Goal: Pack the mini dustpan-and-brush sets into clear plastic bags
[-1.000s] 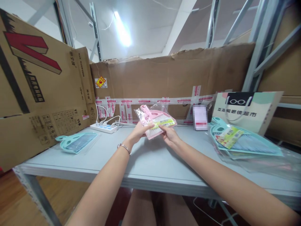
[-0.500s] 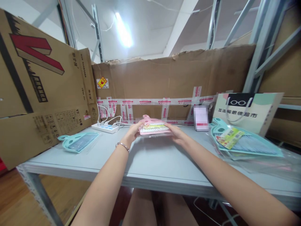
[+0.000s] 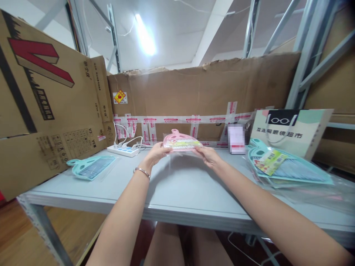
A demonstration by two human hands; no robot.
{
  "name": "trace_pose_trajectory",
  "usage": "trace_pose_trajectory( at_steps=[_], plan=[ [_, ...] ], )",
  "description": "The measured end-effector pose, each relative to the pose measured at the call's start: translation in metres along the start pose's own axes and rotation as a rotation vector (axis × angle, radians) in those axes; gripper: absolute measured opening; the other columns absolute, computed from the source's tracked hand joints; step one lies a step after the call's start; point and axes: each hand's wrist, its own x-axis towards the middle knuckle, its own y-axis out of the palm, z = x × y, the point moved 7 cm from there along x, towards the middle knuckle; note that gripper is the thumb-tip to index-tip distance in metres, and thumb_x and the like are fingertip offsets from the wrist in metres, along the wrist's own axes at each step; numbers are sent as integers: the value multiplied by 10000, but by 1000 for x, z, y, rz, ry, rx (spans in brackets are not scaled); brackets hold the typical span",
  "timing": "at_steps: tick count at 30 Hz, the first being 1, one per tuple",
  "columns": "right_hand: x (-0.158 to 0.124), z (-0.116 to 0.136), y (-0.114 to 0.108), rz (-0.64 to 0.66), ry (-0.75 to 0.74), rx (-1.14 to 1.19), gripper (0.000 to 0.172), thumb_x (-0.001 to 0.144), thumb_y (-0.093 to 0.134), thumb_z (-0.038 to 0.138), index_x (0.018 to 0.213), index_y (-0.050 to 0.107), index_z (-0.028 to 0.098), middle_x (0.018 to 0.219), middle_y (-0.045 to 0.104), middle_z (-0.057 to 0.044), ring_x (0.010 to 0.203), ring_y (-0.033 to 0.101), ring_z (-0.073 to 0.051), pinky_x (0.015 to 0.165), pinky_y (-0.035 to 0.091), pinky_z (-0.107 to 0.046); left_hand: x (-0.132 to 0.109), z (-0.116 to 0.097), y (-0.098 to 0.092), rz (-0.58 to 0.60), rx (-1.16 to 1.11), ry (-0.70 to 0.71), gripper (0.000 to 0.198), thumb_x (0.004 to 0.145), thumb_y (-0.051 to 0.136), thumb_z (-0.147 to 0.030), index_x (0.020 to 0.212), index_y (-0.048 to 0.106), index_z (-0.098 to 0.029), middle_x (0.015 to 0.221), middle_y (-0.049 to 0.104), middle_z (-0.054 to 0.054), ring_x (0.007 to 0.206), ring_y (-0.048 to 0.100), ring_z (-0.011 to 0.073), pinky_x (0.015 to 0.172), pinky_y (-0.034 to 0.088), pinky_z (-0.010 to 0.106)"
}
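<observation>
A pink dustpan and brush set [image 3: 181, 141] in clear plastic wrapping is held up over the middle of the table. White bristles and a yellow-green label strip show on its front, and its handle points away from me. My left hand [image 3: 158, 153] grips the near left corner, with a silver bangle on that wrist. My right hand [image 3: 208, 155] pinches the near right corner. To the left, a mint-green dustpan and brush set [image 3: 93, 167] lies on the table. At right lies a stack of wrapped sets, a mint-green dustpan [image 3: 294, 170] with a label card on top.
A white power strip [image 3: 123, 150] with plugged-in cables sits at the back left. A phone-like, blurred upright object [image 3: 237, 139] stands at the back right beside a paper bag [image 3: 291, 129]. Cardboard boxes wall the grey table [image 3: 191, 192] at left and behind.
The pink dustpan set has tilted up, so its face and handle show more. My hands stay on its two near corners, and the thumbs now show in front.
</observation>
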Motion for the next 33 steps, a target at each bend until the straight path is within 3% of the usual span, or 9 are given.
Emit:
trace_pose_trajectory(
  at_steps=[4,11,16,19,22,25,29,31,33],
  plan=[
    [1,-3,-3,-69,10,13,150,674,667,-36,708,622,103,607,662,-20,527,652,-113,505,574,-134,2,-1,-4,-150,75,24,249,710,691,-307,781,637,-74,683,666,86,667,649,160,770,515,326],
    [-7,6,0,-71,41,-12,103,751,611,5,774,628,104,650,689,-48,598,681,-141,506,572,-154,-10,-26,-1,81,-122,57,668,753,553,-319,1378,319,-302,1273,548,71,908,641,199,809,513,404],
    [-11,14,5,-26,-3,-8,149,712,628,-24,790,630,102,684,688,-42,614,668,-112,580,574,-138,-13,-32,6,150,201,246,532,591,681,-169,1115,613,-237,1228,574,53,1051,554,212,856,463,326],
    [-21,21,13,36,-48,-8,278,674,652,-31,899,628,130,780,699,-37,664,668,-111,602,576,-166,-9,-34,1,-1,265,348,333,575,740,-262,882,661,-161,1011,647,66,936,578,195,818,467,312],
    [-38,27,34,293,-95,-33,585,604,737,43,1118,555,257,1010,683,-19,836,667,-155,686,581,-304,-5,-34,-13,-196,227,388,266,650,686,-396,729,629,-148,787,642,36,822,586,174,760,477,298],
    [-46,28,45,450,-180,-145,718,500,795,74,1141,550,284,1142,633,-28,967,624,-180,747,553,-318,-4,-36,-22,-274,209,436,246,677,662,-378,755,634,-146,824,650,45,865,590,179,782,473,285],
    [-32,30,31,245,-356,-236,537,557,763,158,1059,591,239,1006,660,-5,801,635,-134,652,547,-241,-4,-33,-13,-115,76,417,728,642,692,-251,1309,402,-249,1144,608,77,977,591,178,819,476,292],
    [-26,28,26,220,-366,-232,671,602,729,176,1215,487,304,974,666,15,732,637,-124,619,549,-256,-4,-27,-8,-38,21,334,968,604,704,-203,1405,167,-286,1140,610,80,948,607,173,805,482,309],
    [-23,28,23,212,-370,-236,835,609,713,148,1328,341,356,945,673,28,703,637,-118,605,541,-250,-2,-19,-6,9,18,255,952,564,708,-184,1376,215,-238,1121,613,94,945,609,188,790,484,317]
  ],
)
